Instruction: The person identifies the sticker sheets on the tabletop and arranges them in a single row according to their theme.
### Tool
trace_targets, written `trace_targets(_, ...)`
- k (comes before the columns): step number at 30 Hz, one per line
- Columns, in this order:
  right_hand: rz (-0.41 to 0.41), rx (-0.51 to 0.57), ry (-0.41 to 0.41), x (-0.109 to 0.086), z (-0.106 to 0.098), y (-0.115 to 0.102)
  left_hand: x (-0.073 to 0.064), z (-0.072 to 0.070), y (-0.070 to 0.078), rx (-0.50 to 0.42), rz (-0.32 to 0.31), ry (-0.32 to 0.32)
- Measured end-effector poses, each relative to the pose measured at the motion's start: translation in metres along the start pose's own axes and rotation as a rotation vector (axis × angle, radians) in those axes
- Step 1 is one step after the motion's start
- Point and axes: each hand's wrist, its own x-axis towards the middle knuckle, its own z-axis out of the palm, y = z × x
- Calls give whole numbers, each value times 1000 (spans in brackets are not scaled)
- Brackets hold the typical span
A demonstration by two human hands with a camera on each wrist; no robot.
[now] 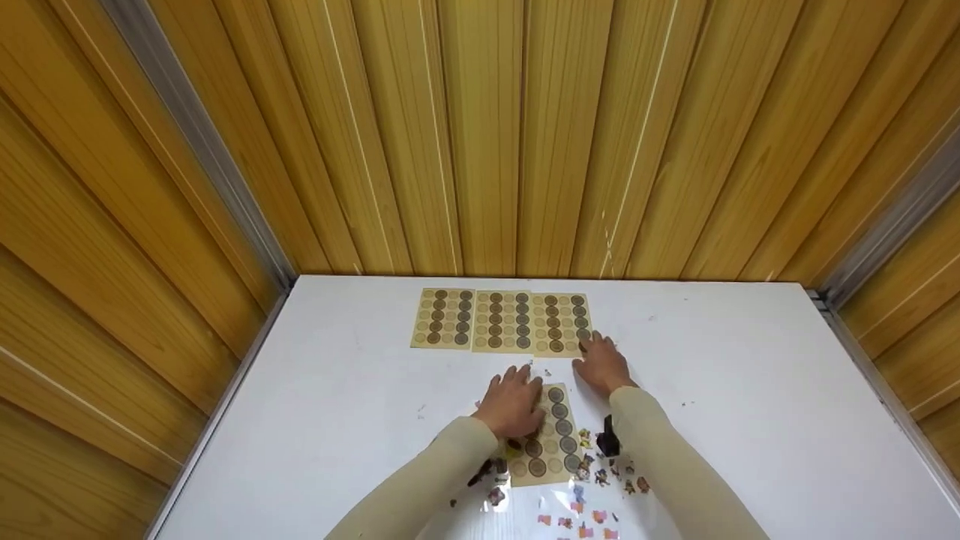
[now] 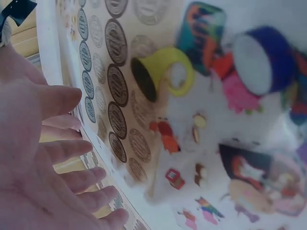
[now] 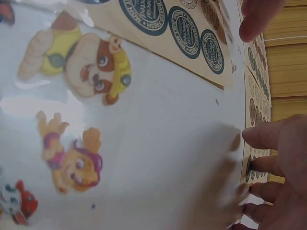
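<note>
My right hand (image 1: 602, 366) rests its fingertips at the lower right corner of a kraft sticker sheet (image 1: 546, 330), the rightmost of three in a row. In the right wrist view, the fingers (image 3: 263, 136) of that hand reach down to the sheet, spread apart. Over a nearer kraft sheet (image 1: 551, 446), printed with columns of round dark and pale labels, is my left hand (image 1: 511, 405). Its fingers (image 2: 72, 151) are extended and hold nothing in the left wrist view. The palm hides the upper left of that sheet.
Two more kraft sheets (image 1: 442, 319) lie side by side at the back. Toward the front is a clear sheet with cartoon stickers (image 3: 79, 165). A yellow ring-like piece (image 2: 165, 72) overlaps the near sheet's edge. Wood-patterned walls (image 1: 480, 150) stand behind the white table (image 1: 337, 420).
</note>
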Motion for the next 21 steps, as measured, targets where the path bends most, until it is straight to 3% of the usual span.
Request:
trace_targets(5,0,55,-5,3,-1,1,-7,-2,-1,-45,-22,-87)
trace_targets(8,3,83,-2,3,-2,4,-13,-1,0,-36,28,-149)
trace_targets(10,-5,96,-4,2,-4,6,-16,-1,1,-13,62,-158)
trace_targets(13,-45,66,-11,1,-5,7,-13,0,-1,10,58,-113)
trace_targets(18,-136,-24,-42,-4,-2,6,3,0,-14,-10,-39,13)
trace_targets(21,-132,-21,-80,-7,1,4,9,1,-21,-5,-72,38)
